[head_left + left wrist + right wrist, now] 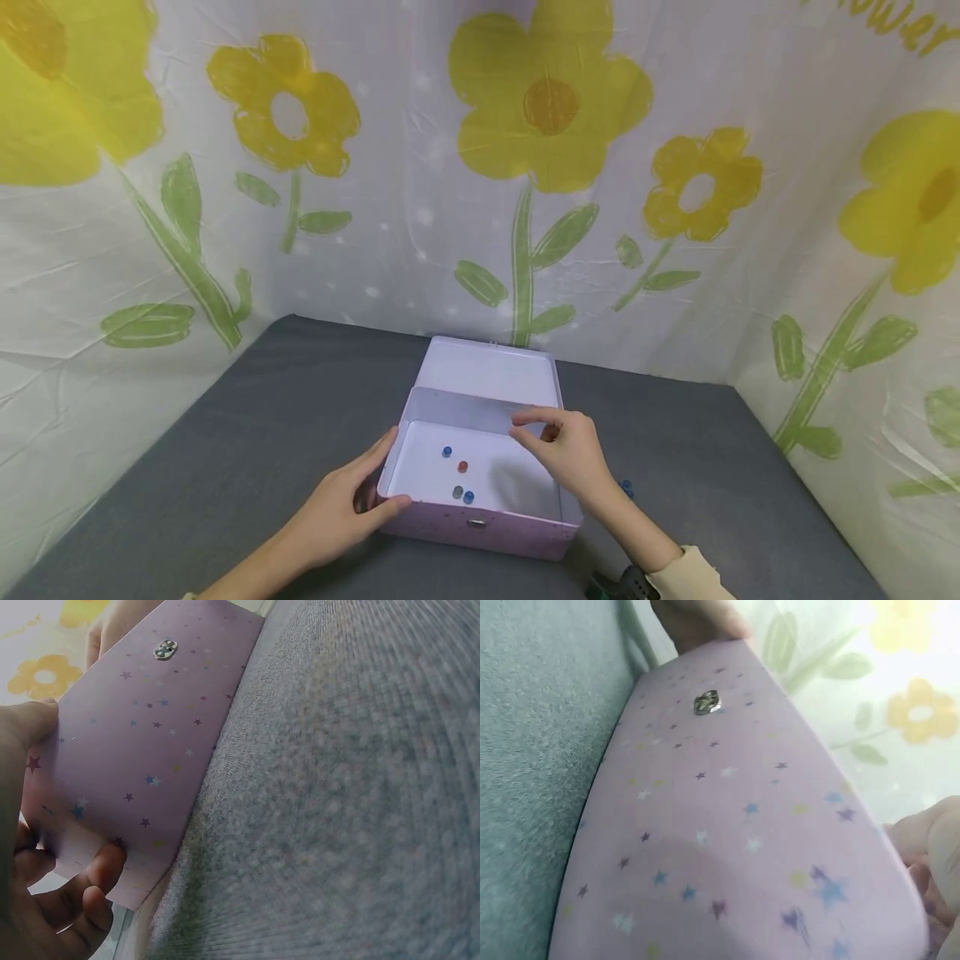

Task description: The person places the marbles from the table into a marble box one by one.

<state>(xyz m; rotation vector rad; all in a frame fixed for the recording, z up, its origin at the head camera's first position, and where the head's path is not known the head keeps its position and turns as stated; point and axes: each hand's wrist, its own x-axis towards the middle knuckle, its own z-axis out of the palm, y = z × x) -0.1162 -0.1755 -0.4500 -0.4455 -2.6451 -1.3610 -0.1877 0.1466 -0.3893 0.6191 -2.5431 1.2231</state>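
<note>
A pink-purple tin box [495, 529] printed with small stars stands on the dark cloth, its lid [487, 367] tipped back. On its white floor lie a red bead [462, 467], a greyish bead [457, 492] and two blue beads [447, 452]. My left hand [337, 508] grips the box's front left corner, thumb at the front rim and fingers along the side. Over the box's right part hovers my right hand [566, 450], its thumb and forefinger curved with a small gap between the tips. I see nothing between them.
Several blue beads [627, 487] lie on the cloth right of the box, partly behind my right forearm. A metal clasp [476, 523] sits on the box front. Behind the table hangs a white curtain [405, 208] with yellow flowers. A dark watch [633, 583] shows by my right sleeve.
</note>
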